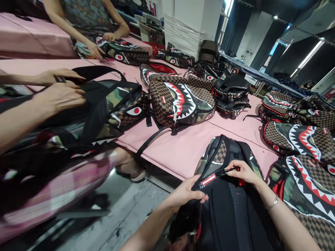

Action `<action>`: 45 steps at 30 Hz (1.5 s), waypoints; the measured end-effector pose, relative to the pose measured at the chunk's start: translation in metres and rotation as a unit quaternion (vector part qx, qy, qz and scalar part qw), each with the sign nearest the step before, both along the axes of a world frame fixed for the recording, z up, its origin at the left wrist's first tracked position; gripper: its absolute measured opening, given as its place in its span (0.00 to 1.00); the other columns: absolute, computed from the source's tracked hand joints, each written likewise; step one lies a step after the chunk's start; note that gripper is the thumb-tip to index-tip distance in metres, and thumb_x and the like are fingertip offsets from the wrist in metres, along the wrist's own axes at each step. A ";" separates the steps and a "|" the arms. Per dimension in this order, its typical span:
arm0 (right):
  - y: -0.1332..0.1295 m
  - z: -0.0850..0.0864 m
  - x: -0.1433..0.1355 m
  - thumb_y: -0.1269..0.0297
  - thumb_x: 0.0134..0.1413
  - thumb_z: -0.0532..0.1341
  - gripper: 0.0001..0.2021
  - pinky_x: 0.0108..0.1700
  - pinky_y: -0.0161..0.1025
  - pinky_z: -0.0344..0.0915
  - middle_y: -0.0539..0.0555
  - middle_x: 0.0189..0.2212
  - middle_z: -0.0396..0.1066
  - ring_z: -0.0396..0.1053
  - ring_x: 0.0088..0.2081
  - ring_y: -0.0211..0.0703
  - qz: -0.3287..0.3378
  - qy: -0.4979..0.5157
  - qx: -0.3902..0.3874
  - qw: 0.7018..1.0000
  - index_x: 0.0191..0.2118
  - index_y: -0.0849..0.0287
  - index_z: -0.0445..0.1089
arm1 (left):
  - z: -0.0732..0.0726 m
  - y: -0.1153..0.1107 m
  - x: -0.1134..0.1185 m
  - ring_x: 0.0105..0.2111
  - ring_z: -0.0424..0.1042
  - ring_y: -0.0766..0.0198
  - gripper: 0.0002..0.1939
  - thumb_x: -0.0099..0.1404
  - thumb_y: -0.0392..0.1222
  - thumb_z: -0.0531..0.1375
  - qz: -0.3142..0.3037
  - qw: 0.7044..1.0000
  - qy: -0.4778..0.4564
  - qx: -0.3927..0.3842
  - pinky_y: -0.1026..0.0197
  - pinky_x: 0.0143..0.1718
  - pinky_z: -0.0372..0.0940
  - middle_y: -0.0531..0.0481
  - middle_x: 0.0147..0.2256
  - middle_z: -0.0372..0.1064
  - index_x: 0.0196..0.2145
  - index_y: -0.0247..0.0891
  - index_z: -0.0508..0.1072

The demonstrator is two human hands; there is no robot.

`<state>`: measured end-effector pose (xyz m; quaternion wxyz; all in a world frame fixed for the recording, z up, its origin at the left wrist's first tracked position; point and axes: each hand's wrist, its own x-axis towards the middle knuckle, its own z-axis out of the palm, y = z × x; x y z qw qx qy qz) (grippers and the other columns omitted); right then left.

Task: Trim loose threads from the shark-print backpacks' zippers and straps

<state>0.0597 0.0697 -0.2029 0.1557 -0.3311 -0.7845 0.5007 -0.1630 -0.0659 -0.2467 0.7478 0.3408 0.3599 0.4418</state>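
Note:
A black backpack [235,205] with camouflage and brown checkered panels lies in front of me, its strap side up, over the table's near edge. One shoulder strap carries a red label [208,179] with white lettering. My left hand [187,193] grips that strap beside the label, thumb on top. Above and to the right, my right hand [242,171] pinches a small black piece [231,169] near the upper end of the strap. A thin bracelet circles my right wrist.
Shark-mouth backpacks [183,101] stand on the pink table [167,150], with more stacked at the right [309,139]. At the left, a person's hands [60,92] work on another backpack. A second person [86,21] handles one across the table.

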 end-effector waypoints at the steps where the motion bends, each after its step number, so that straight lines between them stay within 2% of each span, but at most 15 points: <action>1: 0.001 0.000 0.000 0.56 0.43 0.64 0.13 0.36 0.36 0.62 0.52 0.30 0.72 0.67 0.32 0.39 0.002 -0.001 -0.006 1.000 0.32 0.61 0.72 | -0.001 0.000 0.000 0.24 0.68 0.67 0.19 0.48 0.34 0.63 -0.002 1.000 -0.002 0.002 0.65 0.28 0.60 0.50 0.26 0.71 0.40 0.35 0.67; 11: 0.008 0.009 -0.011 0.59 0.44 0.64 0.11 0.32 0.33 0.61 0.51 0.28 0.71 0.66 0.28 0.36 0.046 -0.020 -0.021 0.998 0.31 0.62 0.72 | 0.001 0.000 0.000 0.24 0.67 0.67 0.16 0.48 0.33 0.62 -0.001 1.000 0.002 -0.009 0.66 0.26 0.59 0.50 0.25 0.71 0.37 0.34 0.67; 18: 0.010 0.006 -0.009 0.59 0.44 0.64 0.11 0.32 0.33 0.60 0.50 0.28 0.70 0.65 0.28 0.35 0.040 -0.010 -0.037 0.998 0.31 0.62 0.70 | 0.001 0.000 0.001 0.24 0.68 0.66 0.18 0.47 0.33 0.63 0.002 1.000 0.001 -0.012 0.65 0.28 0.60 0.49 0.25 0.72 0.37 0.34 0.67; 29: 0.014 0.006 -0.013 0.57 0.42 0.66 0.14 0.34 0.33 0.62 0.51 0.28 0.70 0.66 0.29 0.36 0.084 -0.027 -0.049 0.995 0.32 0.63 0.70 | 0.009 0.000 0.005 0.26 0.70 0.64 0.21 0.45 0.35 0.64 0.011 0.999 0.042 -0.020 0.64 0.29 0.60 0.49 0.24 0.72 0.39 0.32 0.66; 35: 0.006 0.012 -0.024 0.56 0.43 0.65 0.14 0.34 0.34 0.63 0.51 0.28 0.69 0.66 0.30 0.37 0.112 -0.030 -0.018 0.993 0.31 0.62 0.71 | 0.009 -0.001 0.007 0.25 0.70 0.64 0.21 0.45 0.34 0.63 0.020 0.999 0.045 -0.013 0.63 0.29 0.61 0.50 0.24 0.71 0.39 0.32 0.66; 45: -0.012 0.016 -0.039 0.61 0.45 0.64 0.10 0.32 0.31 0.62 0.50 0.29 0.69 0.65 0.30 0.35 0.147 -0.030 0.014 0.989 0.33 0.62 0.70 | 0.008 -0.002 0.015 0.24 0.69 0.65 0.19 0.45 0.32 0.62 0.034 0.998 0.052 0.011 0.64 0.26 0.61 0.52 0.23 0.69 0.38 0.32 0.66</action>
